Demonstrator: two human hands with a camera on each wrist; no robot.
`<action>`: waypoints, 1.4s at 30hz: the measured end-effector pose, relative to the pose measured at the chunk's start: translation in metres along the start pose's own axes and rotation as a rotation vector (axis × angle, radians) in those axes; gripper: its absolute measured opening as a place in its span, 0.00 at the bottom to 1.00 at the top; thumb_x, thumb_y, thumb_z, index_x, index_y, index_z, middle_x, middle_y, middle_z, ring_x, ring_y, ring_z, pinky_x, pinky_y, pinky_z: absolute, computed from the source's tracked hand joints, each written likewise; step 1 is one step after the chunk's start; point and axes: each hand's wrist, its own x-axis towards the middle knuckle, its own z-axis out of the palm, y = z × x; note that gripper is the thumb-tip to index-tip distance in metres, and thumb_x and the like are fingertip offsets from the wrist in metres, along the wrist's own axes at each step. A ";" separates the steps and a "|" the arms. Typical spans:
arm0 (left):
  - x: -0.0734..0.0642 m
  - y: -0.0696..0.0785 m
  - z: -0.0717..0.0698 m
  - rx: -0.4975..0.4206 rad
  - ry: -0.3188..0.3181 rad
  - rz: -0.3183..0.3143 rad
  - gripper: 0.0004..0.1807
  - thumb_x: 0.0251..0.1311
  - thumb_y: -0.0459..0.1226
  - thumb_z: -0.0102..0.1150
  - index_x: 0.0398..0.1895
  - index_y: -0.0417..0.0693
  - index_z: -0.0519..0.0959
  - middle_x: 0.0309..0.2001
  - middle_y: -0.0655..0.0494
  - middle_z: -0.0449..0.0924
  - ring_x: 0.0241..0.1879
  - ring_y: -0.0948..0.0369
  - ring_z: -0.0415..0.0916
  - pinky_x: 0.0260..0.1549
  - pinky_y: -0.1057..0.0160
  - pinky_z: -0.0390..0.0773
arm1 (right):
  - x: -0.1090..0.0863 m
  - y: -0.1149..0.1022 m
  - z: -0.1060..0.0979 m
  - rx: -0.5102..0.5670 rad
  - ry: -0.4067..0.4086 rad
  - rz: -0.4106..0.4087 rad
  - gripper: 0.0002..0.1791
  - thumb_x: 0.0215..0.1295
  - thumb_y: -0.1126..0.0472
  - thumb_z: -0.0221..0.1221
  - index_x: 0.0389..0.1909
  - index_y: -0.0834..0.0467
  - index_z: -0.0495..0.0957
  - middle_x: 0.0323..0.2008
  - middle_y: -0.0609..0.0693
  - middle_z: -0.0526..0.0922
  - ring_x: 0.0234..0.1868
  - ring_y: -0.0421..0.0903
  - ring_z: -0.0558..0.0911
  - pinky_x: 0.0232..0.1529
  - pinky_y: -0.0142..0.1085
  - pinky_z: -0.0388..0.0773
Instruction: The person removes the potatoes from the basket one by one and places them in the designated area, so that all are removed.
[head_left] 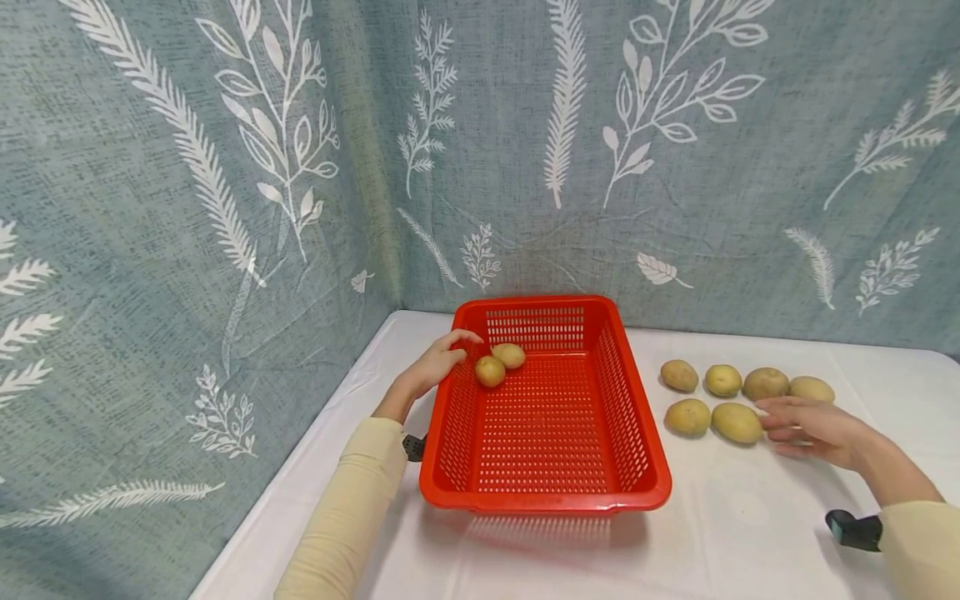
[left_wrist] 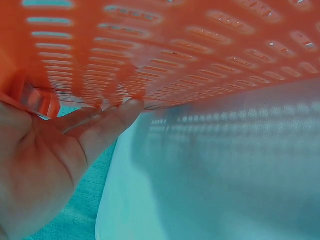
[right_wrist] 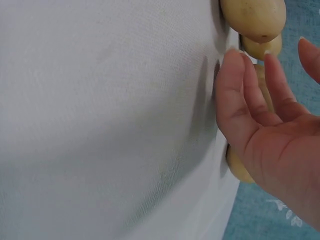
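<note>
A red plastic basket with slotted walls stands on the table, two potatoes inside at its far left corner. My left hand is at the basket's left rim. In the left wrist view, the fingers reach nearly straight along the outside of the slotted wall. On the right, my right hand hovers low beside a group of potatoes, its fingers loosely bent and nothing held. Its fingertips are right by the nearest oval potato. In the right wrist view, a potato lies just beyond those fingers.
Several potatoes lie in two rows right of the basket, including a back-row one and a front-row one. A white cloth covers the table. Patterned blue-green curtains hang behind it and on the left.
</note>
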 end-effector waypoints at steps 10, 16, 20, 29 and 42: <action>0.001 0.000 0.000 -0.006 0.005 -0.009 0.23 0.60 0.26 0.35 0.59 0.33 0.67 0.53 0.35 0.67 0.40 0.52 0.68 0.36 0.64 0.70 | -0.004 0.000 -0.004 -0.024 0.031 0.031 0.40 0.72 0.50 0.48 0.64 0.80 0.46 0.43 0.50 0.77 0.41 0.41 0.77 0.44 0.38 0.77; 0.000 0.000 -0.001 -0.008 0.001 0.004 0.23 0.61 0.26 0.35 0.59 0.33 0.67 0.53 0.35 0.67 0.41 0.51 0.68 0.36 0.63 0.70 | -0.008 -0.006 -0.012 -0.060 0.029 0.018 0.38 0.71 0.49 0.48 0.63 0.77 0.51 0.44 0.50 0.78 0.42 0.41 0.77 0.44 0.40 0.77; 0.000 0.001 -0.001 0.005 0.006 0.012 0.22 0.60 0.26 0.35 0.58 0.33 0.67 0.53 0.36 0.67 0.42 0.51 0.67 0.38 0.63 0.69 | -0.009 -0.012 -0.016 -0.036 0.012 -0.017 0.28 0.72 0.52 0.47 0.57 0.72 0.58 0.44 0.50 0.77 0.42 0.40 0.77 0.45 0.40 0.77; 0.000 -0.001 -0.001 0.010 -0.002 0.011 0.23 0.60 0.26 0.34 0.59 0.33 0.67 0.53 0.35 0.67 0.42 0.52 0.67 0.39 0.62 0.69 | -0.010 -0.040 -0.021 -0.114 -0.006 -0.017 0.40 0.73 0.47 0.45 0.67 0.77 0.45 0.53 0.58 0.73 0.48 0.43 0.77 0.49 0.43 0.75; -0.001 -0.001 0.000 0.009 0.012 0.015 0.21 0.61 0.26 0.34 0.58 0.33 0.68 0.49 0.37 0.69 0.38 0.55 0.68 0.37 0.63 0.70 | 0.003 -0.082 -0.005 -0.086 -0.074 -0.123 0.41 0.74 0.43 0.37 0.70 0.73 0.39 0.64 0.70 0.60 0.57 0.52 0.72 0.54 0.46 0.71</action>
